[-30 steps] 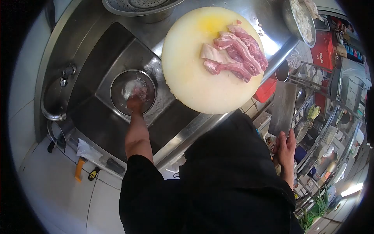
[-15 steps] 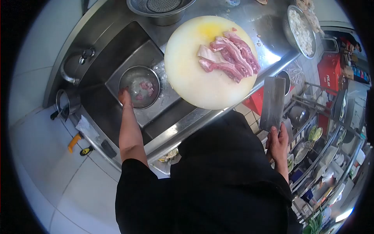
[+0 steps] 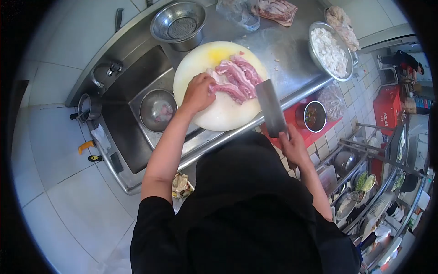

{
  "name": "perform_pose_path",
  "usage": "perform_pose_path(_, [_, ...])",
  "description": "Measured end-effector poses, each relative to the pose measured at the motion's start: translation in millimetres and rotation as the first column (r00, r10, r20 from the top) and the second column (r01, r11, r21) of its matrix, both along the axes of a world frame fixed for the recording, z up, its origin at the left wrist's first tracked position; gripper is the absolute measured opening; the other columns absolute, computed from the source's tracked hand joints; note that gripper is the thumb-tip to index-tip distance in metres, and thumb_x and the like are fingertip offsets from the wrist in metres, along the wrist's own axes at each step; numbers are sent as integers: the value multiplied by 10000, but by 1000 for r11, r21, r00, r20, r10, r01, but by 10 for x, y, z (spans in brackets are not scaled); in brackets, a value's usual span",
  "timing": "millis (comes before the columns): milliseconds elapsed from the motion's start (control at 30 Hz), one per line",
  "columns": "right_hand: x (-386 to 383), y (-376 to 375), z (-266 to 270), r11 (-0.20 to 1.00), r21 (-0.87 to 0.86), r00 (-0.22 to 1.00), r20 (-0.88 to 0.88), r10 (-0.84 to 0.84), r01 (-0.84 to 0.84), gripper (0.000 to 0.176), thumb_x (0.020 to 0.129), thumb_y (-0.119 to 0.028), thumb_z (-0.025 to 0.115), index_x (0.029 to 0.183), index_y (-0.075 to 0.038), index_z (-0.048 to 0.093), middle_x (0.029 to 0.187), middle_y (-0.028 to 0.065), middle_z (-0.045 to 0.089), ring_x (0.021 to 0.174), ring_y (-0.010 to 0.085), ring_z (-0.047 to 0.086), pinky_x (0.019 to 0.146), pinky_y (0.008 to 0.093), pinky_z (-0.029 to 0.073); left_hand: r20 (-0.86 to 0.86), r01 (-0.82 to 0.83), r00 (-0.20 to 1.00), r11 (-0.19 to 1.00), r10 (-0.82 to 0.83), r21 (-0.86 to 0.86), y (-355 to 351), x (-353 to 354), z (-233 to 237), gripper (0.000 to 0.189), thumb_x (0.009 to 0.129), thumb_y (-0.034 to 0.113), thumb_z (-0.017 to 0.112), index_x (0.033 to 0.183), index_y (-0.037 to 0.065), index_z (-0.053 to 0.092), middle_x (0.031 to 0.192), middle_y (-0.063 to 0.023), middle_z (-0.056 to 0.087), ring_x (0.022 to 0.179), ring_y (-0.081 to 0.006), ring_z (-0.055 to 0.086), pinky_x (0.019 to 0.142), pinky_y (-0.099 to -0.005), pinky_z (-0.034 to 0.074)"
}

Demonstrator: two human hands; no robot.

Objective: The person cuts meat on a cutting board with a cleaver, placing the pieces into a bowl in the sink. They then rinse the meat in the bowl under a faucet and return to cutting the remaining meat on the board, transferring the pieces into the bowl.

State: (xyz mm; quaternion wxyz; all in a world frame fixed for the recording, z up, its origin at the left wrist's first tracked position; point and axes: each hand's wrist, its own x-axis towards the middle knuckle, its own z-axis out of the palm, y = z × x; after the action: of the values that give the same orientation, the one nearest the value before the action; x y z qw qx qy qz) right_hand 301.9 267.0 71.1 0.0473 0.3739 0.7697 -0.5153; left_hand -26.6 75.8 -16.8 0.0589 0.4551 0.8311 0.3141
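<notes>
1. The sink (image 3: 132,150) lies left of my left hand (image 3: 199,94), outside the space between the two hands.
2. I have the board (image 3: 221,118) under the left hand, ahead and left of the right hand (image 3: 294,148).
3. The right hand's fingers wrap the cleaver (image 3: 272,109) by its handle. From here its blade overlaps the board's right edge (I can't judge the height between them). I'd keep that grip firm and the edge well away from the left hand.
4. The meat (image 3: 239,76) lies in strips on the board, between left hand and blade. I'd steady it by one end, flat to the surface.
5. The bowl (image 3: 147,108) sits in the sink, left of the left hand.
6. My left fingertips curl at the meat's near-left end; whether they pinch it, I cannot tell. Tucking them back seems safest.
</notes>
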Motion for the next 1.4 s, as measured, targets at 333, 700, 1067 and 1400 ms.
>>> perform_pose_path(333, [62, 266, -221, 984, -35, 983, -78, 169, -172, 249, 996, -199, 560, 1171, -21, 553, 902, 277, 627, 843, 428, 652, 717, 466, 485, -250, -120, 967, 954, 50, -274, 306, 228, 161, 410, 733, 222, 757, 1106, 59, 709, 1111, -166, 602, 1059, -348, 573, 984, -458, 426])
perform_pose_path(700, [-70, 353, -92, 930, 116, 929, -86, 360, -350, 267, 1001, -240, 536, 1207, -73, 516, 895, 299, 652, 881, 519, 624, 751, 565, 481, -135, -219, 976, 818, 174, -532, -360, 743, 673, 521, 753, 252, 787, 1193, 46, 598, 1099, -182, 675, 1086, -371, 625, 976, -450, 480])
perform_pose_path(1067, [-951, -384, -37, 817, 283, 858, 48, 512, -503, 230, 994, -130, 393, 1128, 28, 493, 876, 281, 684, 863, 461, 677, 775, 576, 513, 124, -184, 974, 980, 192, -69, -8, 867, 92, 184, 847, 122, 689, 1006, 30, 677, 1019, -145, 683, 924, -341, 670, 830, -434, 539])
perform_pose_path(1400, [-1172, -718, -210, 749, 506, 877, 33, 479, -428, 222, 963, -102, 468, 1137, 35, 484, 788, 248, 668, 755, 435, 674, 684, 540, 531, 44, -120, 992, 992, 121, -36, -28, 858, -24, 153, 833, 134, 714, 932, 17, 713, 957, -168, 707, 898, -358, 661, 815, -453, 528])
